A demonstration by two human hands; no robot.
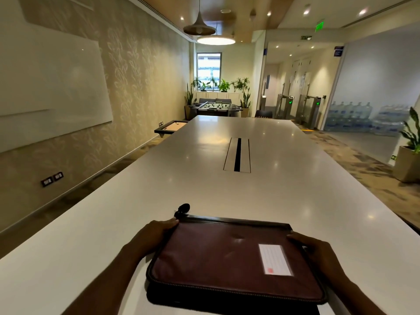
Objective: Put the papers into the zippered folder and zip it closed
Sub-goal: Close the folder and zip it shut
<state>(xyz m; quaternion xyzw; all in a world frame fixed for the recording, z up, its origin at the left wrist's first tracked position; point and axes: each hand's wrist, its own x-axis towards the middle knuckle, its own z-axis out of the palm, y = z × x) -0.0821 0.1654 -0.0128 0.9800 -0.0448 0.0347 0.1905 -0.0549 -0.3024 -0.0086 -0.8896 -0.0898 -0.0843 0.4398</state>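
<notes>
1. A maroon fabric zippered folder with black piping [227, 258] is being held flat on the near end of a long white glossy table [227, 155], close to its front edge.
2. The left hand [150, 237] is being laid along the folder's left edge, fingers pressed together and extended toward the far-left corner; nothing is being pinched.
3. The right hand [318, 251] is being rested on the right edge, fingers together and flat on the cover.
4. A black looped zipper pull tab [183, 209] is lying just beyond the far-left corner, near the left fingertips.
5. No papers are being seen; whether they are inside cannot be told.
6. The cover is appearing closed; zip state on the far edge is unclear.
7. Risks: paper edges being caught in the teeth if any are protruding; the folder being slid on the glossy top if the pull is tugged without counter-pressure.
</notes>
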